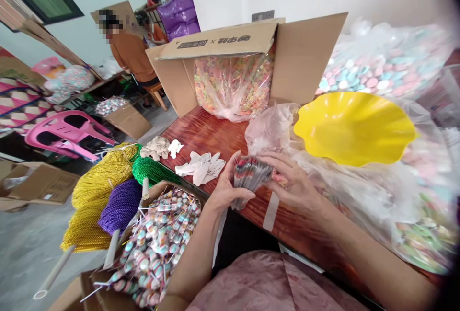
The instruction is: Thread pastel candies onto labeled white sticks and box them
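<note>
My left hand (223, 192) grips a thick stack of small clear plastic bags (252, 177) with red edges, thumb across the near face. On the stack's right side, the fingers of my right hand (296, 181) are bent against it. Both hands are above the front edge of the dark red wooden table (215, 131). White gloves (204, 167) lie on the table left of my hands. Beyond my right hand is a yellow wavy-rimmed bowl (354, 126), resting on clear plastic bags.
An open cardboard box (305, 57) at the back holds a bag of colourful candy (233, 86). Bagged pastel candies (381, 69) lie at right. Below left, a carton holds wrapped candy sticks (161, 234) beside coiled cords (104, 196). Two people sit farther back near a pink chair (68, 131).
</note>
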`<control>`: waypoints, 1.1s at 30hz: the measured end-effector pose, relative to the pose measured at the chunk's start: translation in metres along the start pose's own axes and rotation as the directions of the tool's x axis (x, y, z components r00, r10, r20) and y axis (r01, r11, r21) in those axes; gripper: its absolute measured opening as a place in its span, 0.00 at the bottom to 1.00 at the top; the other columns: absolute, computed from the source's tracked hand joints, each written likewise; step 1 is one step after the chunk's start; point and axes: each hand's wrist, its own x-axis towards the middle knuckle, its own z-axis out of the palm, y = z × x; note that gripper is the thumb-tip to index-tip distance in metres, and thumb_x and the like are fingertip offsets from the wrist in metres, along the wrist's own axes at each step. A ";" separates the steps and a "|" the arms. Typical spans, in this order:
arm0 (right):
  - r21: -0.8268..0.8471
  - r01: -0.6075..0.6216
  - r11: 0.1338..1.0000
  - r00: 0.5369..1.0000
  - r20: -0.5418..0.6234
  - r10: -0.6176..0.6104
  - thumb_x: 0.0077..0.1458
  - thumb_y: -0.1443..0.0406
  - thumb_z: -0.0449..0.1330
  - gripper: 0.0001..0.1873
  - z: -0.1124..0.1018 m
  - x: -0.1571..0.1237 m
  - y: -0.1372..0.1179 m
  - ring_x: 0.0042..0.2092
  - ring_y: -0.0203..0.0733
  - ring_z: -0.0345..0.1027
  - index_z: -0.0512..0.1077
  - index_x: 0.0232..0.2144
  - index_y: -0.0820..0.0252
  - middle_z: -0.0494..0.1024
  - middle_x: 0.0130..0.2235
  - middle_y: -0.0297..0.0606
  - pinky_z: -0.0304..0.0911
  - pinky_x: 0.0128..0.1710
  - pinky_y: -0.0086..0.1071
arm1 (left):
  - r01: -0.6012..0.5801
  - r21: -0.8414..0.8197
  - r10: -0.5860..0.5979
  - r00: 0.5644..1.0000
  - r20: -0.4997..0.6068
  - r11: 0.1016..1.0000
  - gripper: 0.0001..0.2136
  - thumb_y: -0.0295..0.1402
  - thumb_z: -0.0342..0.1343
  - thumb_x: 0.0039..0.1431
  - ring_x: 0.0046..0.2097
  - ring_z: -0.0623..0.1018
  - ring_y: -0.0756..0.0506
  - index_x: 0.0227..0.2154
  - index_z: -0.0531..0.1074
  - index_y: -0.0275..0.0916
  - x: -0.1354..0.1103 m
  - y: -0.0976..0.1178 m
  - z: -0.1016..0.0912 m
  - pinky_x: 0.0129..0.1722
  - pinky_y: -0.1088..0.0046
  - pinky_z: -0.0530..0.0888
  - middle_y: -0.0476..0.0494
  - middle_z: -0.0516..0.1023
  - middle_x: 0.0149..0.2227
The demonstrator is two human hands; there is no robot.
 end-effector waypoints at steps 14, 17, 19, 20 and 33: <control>-0.104 0.098 0.990 0.987 -0.119 -0.110 0.53 0.75 0.56 0.30 -0.003 -0.017 -0.012 0.54 0.49 0.71 0.67 0.57 0.51 0.76 0.53 0.43 0.68 0.52 0.47 | -0.008 -0.213 0.007 1.000 -0.002 0.977 0.55 0.23 0.74 0.28 0.56 0.75 0.42 0.64 0.58 0.51 -0.004 -0.015 0.002 0.51 0.68 0.75 0.44 0.72 0.59; -0.113 0.103 0.988 0.986 -0.117 -0.116 0.53 0.75 0.56 0.26 -0.003 -0.017 -0.010 0.53 0.49 0.72 0.69 0.53 0.51 0.77 0.52 0.43 0.68 0.52 0.48 | 0.007 -0.218 -0.015 0.999 -0.033 0.976 0.54 0.23 0.74 0.27 0.57 0.75 0.42 0.63 0.60 0.52 -0.004 -0.016 0.003 0.53 0.66 0.74 0.45 0.72 0.60; -0.108 0.097 0.989 0.987 -0.114 -0.110 0.52 0.74 0.57 0.24 -0.003 -0.017 -0.008 0.53 0.50 0.72 0.70 0.50 0.52 0.78 0.52 0.43 0.68 0.51 0.48 | 0.017 -0.202 -0.026 0.999 -0.042 0.979 0.54 0.24 0.75 0.27 0.57 0.74 0.41 0.63 0.59 0.52 -0.005 -0.015 0.004 0.53 0.65 0.74 0.45 0.72 0.59; -0.102 0.093 0.990 0.988 -0.111 -0.104 0.52 0.74 0.57 0.23 -0.003 -0.017 -0.008 0.53 0.50 0.73 0.71 0.49 0.52 0.78 0.51 0.43 0.68 0.51 0.49 | 0.020 -0.190 -0.028 0.999 -0.043 0.982 0.55 0.24 0.75 0.27 0.57 0.75 0.41 0.63 0.59 0.51 -0.005 -0.014 0.006 0.53 0.65 0.74 0.44 0.73 0.59; -0.131 0.146 0.980 0.981 -0.109 -0.161 0.48 0.77 0.54 0.21 -0.001 -0.022 0.003 0.48 0.49 0.74 0.69 0.43 0.53 0.79 0.47 0.43 0.70 0.46 0.46 | -0.074 -0.006 0.073 0.997 -0.039 0.997 0.56 0.29 0.77 0.31 0.52 0.77 0.40 0.65 0.55 0.49 -0.009 -0.016 0.017 0.55 0.60 0.73 0.41 0.72 0.57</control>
